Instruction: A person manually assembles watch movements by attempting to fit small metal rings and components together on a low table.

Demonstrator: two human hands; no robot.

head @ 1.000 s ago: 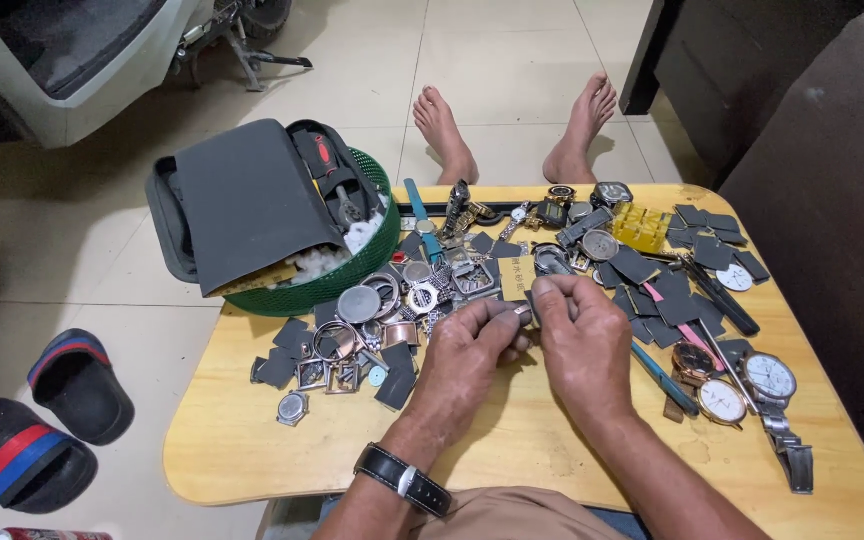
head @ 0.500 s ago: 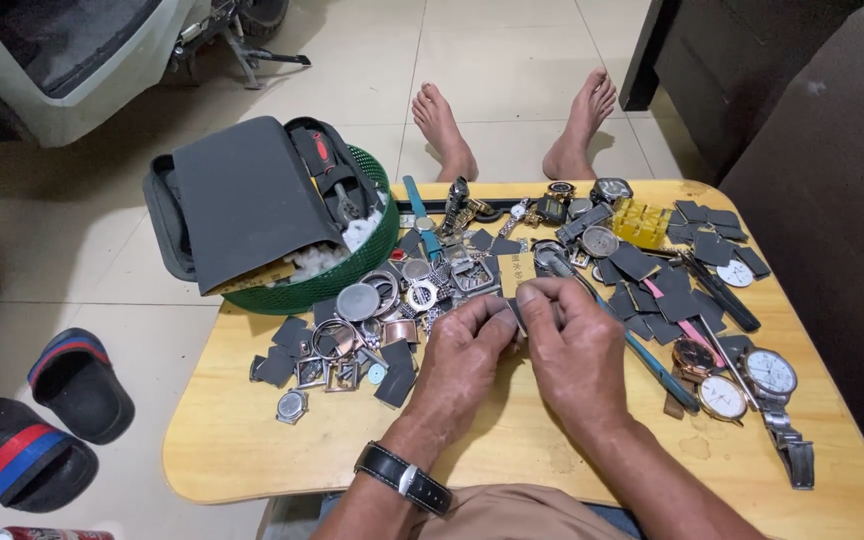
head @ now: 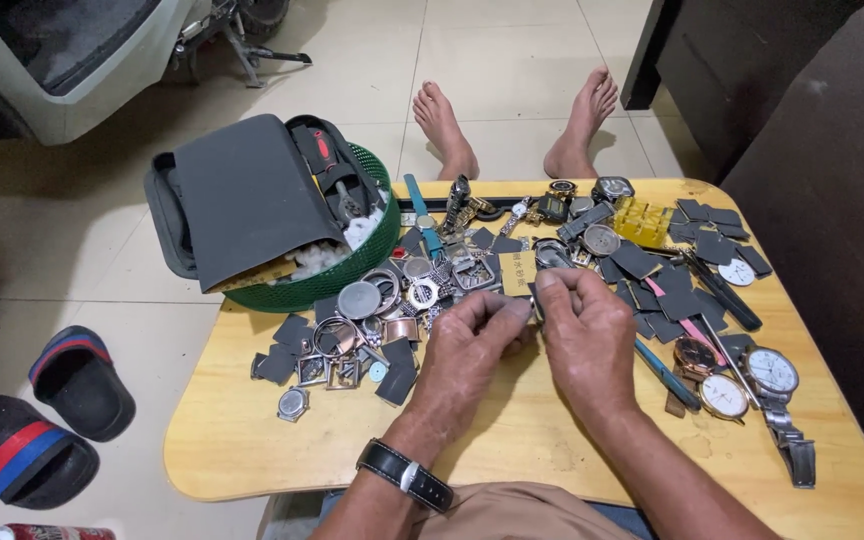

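While both hands are held together over the middle of the table [head: 252, 440], a small metal part [head: 533, 303] is pinched between them, just before the heap of watch cases [head: 392, 300]. Head view: the left hand [head: 472, 345] has its fingers [head: 512, 312] curled onto the part; the right hand [head: 584, 330] has its fingers [head: 552, 282] bent down on it from the other side. What the part is cannot be told, since it is mostly hidden. It is judged light, stiff, smooth and easily dropped; hold is best taken at its edges with the fingertips. A green basket [head: 352, 280] with a grey case [head: 242, 195] stands at the table's left rear; whole watches [head: 752, 380] lie at the right. Against the earlier frames, the hands are found in nearly the same place, the grip unchanged and the surrounding pieces unmoved.
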